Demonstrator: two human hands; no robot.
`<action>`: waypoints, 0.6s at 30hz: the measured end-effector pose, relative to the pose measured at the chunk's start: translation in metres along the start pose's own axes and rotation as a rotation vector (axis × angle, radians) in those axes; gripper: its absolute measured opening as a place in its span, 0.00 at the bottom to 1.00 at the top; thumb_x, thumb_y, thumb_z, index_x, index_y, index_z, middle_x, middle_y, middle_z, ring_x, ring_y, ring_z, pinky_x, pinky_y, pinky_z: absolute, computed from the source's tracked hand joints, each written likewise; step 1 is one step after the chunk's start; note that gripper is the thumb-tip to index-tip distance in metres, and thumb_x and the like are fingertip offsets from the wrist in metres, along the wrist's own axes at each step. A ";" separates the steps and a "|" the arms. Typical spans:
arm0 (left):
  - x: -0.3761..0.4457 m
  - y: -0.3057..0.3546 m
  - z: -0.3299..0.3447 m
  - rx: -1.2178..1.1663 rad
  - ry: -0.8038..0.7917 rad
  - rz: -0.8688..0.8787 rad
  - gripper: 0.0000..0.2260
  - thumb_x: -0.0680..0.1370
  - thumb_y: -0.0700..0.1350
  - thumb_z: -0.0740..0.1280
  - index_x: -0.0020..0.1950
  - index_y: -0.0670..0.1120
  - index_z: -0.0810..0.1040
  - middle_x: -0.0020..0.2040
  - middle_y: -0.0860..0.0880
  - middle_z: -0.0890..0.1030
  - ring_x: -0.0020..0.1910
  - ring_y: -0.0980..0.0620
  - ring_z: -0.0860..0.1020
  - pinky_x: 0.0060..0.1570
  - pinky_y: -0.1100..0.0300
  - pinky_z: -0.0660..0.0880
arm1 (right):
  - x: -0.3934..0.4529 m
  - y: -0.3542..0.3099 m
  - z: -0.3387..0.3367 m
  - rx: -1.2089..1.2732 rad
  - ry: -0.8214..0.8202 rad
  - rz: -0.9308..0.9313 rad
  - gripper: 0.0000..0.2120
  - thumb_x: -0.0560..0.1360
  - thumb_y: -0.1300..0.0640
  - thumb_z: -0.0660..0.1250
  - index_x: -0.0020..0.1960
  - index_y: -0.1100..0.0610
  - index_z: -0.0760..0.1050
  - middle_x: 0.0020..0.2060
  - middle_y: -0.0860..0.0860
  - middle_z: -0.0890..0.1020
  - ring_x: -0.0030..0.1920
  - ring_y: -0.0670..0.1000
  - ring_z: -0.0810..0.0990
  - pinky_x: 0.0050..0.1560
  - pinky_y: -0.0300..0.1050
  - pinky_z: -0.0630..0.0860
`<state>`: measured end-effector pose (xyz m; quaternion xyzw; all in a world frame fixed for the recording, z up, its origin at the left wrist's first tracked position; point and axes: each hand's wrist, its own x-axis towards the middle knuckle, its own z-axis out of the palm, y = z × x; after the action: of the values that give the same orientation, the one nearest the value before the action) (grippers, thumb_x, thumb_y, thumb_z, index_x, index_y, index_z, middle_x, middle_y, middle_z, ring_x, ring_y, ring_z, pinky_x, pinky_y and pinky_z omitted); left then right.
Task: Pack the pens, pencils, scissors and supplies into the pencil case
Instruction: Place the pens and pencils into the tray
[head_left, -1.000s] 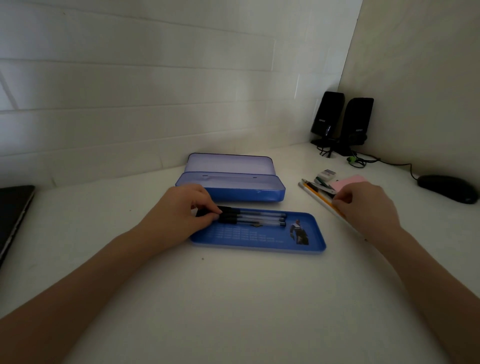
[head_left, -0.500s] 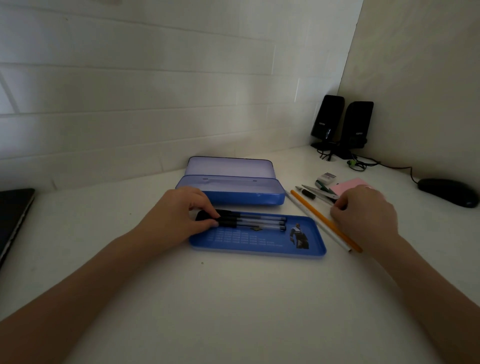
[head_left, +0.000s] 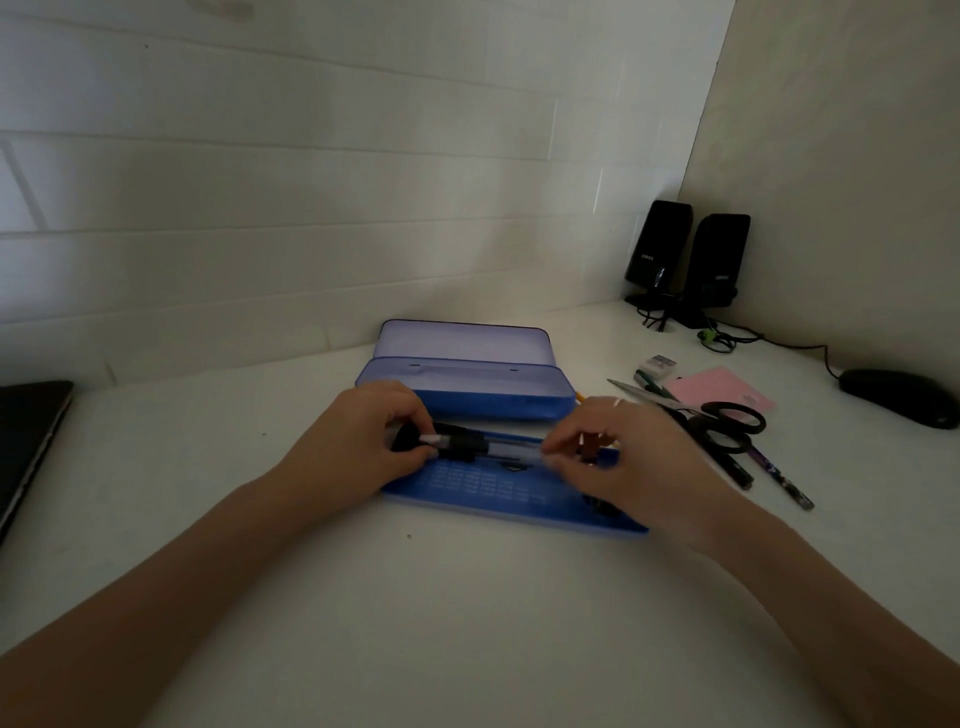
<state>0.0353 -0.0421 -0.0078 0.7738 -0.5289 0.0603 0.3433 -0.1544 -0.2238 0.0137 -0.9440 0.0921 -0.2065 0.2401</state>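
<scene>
The blue pencil case lies open at the table's middle, lid folded back. In front of it sits a flat blue tray. Several clear pens with black caps lie along the tray's far side. My left hand pinches their capped ends. My right hand is over the tray's right half, fingers closed at the pens' other ends; a yellow pencil sticks out from under it. Black-handled scissors, a purple pen, an eraser and pink sticky notes lie to the right.
Two black speakers with cables stand in the back right corner. A black mouse rests at the far right. A dark laptop sits at the left edge. White walls close off the back and the right.
My right hand has moved left from the pile of supplies onto the tray, bringing the pencil along. The scissors and pens it covered now show. My left hand stays on the pens' caps.
</scene>
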 end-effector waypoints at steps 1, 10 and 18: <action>0.000 -0.001 0.000 -0.008 0.000 -0.002 0.09 0.66 0.42 0.76 0.39 0.52 0.78 0.41 0.53 0.80 0.42 0.58 0.76 0.44 0.66 0.72 | 0.000 -0.001 0.003 -0.018 -0.041 -0.016 0.05 0.69 0.56 0.72 0.44 0.47 0.81 0.39 0.41 0.80 0.42 0.42 0.78 0.44 0.34 0.76; 0.000 0.001 -0.002 -0.131 -0.008 -0.093 0.09 0.66 0.38 0.75 0.38 0.50 0.79 0.43 0.49 0.81 0.43 0.53 0.80 0.49 0.55 0.78 | 0.002 0.003 0.010 -0.116 -0.092 0.022 0.05 0.70 0.51 0.71 0.45 0.44 0.80 0.40 0.41 0.79 0.42 0.41 0.77 0.44 0.35 0.75; 0.000 0.011 -0.006 -0.259 -0.049 -0.196 0.11 0.70 0.32 0.70 0.39 0.49 0.84 0.44 0.53 0.84 0.44 0.61 0.81 0.44 0.76 0.73 | 0.002 0.000 0.010 -0.126 -0.066 0.076 0.02 0.70 0.51 0.71 0.42 0.44 0.79 0.40 0.40 0.78 0.43 0.42 0.76 0.47 0.40 0.76</action>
<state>0.0272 -0.0408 0.0015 0.7722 -0.4624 -0.0611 0.4314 -0.1478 -0.2200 0.0064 -0.9595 0.1325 -0.1596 0.1906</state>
